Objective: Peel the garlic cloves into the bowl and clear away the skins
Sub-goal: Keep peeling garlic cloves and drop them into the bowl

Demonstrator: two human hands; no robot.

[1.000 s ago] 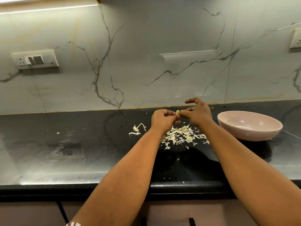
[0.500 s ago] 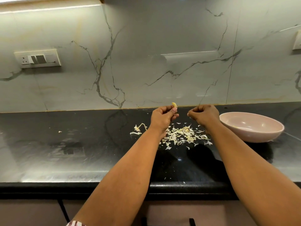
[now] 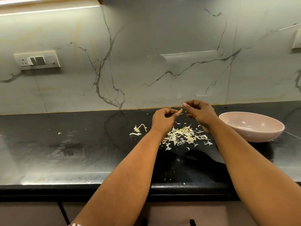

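Head view, both forearms extended over the glossy black stone countertop [image 3: 68, 154]. I note the left hand [image 3: 162, 119] raised above the counter, fingers curled, pinching a small pale yellow garlic clove [image 3: 180, 111] between thumb and fingertips; the clove tip sticks out toward the right. The right hand [image 3: 199, 112] sits just beside it, a little higher, fingers curled inward with the thumb nail visible near the clove; a narrow gap separates it from the clove. I cannot tell whether the right fingers hold a scrap of skin. Below and between the hands lies a loose heap of papery white-and-tan garlic skins [image 3: 184, 136] on the counter, with stray flakes around it. Left of the heap, apart from it, I see a dry garlic stem and root scrap [image 3: 139, 128]. The shallow round pale pink bowl [image 3: 254, 134] stands on the counter to the right of the right wrist, near the skins but not touching them; something small and pale lies inside at its left wall, too indistinct to name. Behind: grey-veined white marble backsplash [image 3: 146, 62] with a white switch plate [image 3: 37, 60] at left.
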